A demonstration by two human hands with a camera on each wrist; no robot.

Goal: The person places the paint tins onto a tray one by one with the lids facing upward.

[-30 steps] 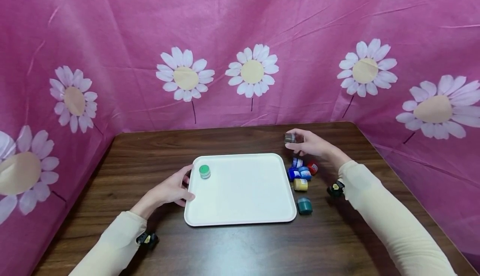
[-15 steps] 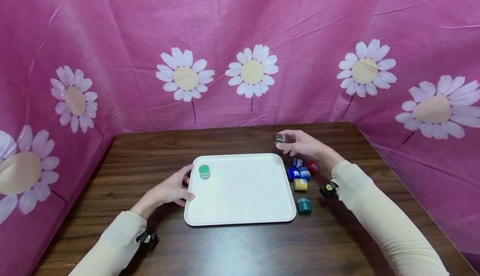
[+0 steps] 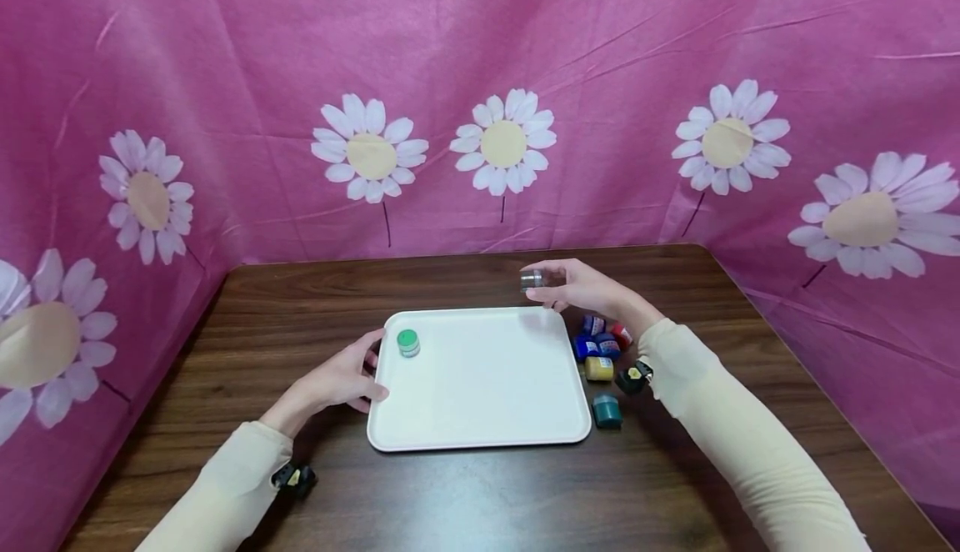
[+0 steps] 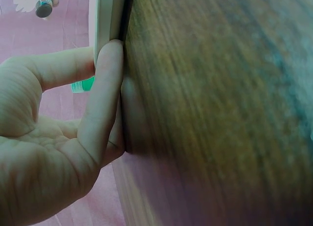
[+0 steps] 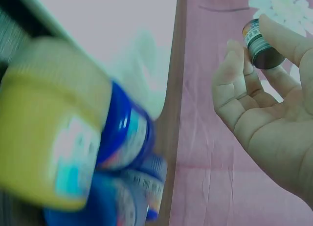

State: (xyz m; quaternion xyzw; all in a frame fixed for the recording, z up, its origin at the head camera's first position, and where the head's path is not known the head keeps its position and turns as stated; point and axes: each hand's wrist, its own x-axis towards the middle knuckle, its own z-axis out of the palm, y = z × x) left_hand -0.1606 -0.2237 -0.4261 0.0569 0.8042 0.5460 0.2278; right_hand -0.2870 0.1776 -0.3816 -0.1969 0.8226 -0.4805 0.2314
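Observation:
My right hand (image 3: 581, 287) pinches a small dark brown paint jar (image 3: 532, 281) between thumb and fingertips, over the far right edge of a white tray (image 3: 487, 385). In the right wrist view the same jar (image 5: 262, 45) shows a printed label. My left hand (image 3: 347, 375) grips the tray's left edge. In the left wrist view the thumb lies over the tray rim (image 4: 105, 20), with the other fingers at the outer side and underside. A paint jar with a green lid (image 3: 408, 343) stands on the tray near its far left corner.
Right of the tray lie several paint jars: a yellow jar (image 3: 599, 368), blue jars (image 3: 587, 348), a red jar (image 3: 622, 335) behind them, and a dark green jar (image 3: 607, 411) nearer the front. The wooden table (image 3: 480, 502) ends at a pink flowered cloth (image 3: 450, 227).
My right hand has carried the brown jar leftward, from behind the group of jars to the tray's far right edge. The left hand and the tray have stayed in place.

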